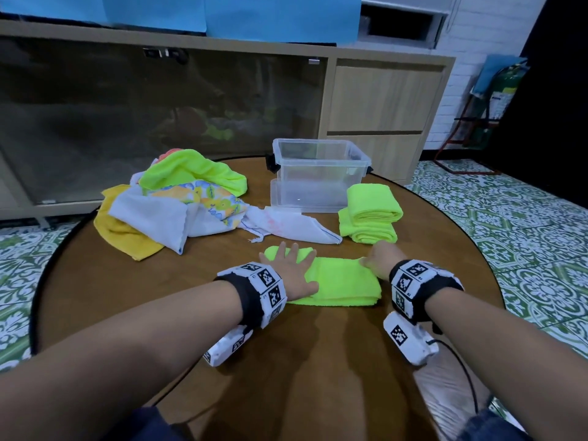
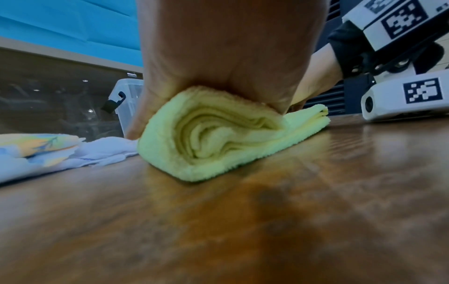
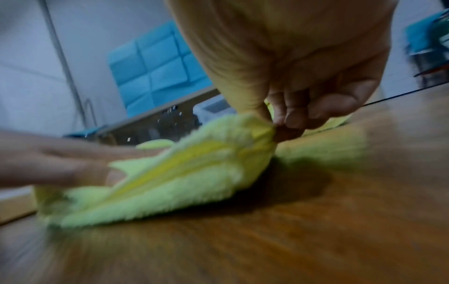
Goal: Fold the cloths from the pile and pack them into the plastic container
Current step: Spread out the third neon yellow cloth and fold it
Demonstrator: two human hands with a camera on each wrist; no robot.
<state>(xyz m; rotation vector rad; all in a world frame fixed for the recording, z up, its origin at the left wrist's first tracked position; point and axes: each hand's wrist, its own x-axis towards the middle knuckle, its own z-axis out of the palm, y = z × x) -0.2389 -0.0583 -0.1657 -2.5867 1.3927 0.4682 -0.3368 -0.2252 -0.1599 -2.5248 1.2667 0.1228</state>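
A neon green cloth [image 1: 343, 283] lies folded into a strip on the round wooden table [image 1: 286, 361], in front of me. My left hand [image 1: 291, 270] lies flat on its left end with straight, spread fingers. My right hand [image 1: 378, 261] pinches the cloth's right end; in the right wrist view the thumb and fingers of that hand [image 3: 289, 117] hold the cloth's corner [image 3: 255, 126] lifted. The left wrist view shows the layered fold of the cloth [image 2: 213, 134] under my palm. A clear plastic container [image 1: 318, 173] stands empty behind. The pile of unfolded cloths [image 1: 178, 198] sits at the back left.
Two folded green cloths [image 1: 370, 214] are stacked to the right of the container. A white cloth [image 1: 296, 227] from the pile spreads toward the middle. A wooden cabinet with dark glass doors [image 1: 159, 116] stands behind the table. Patterned floor tiles surround it.
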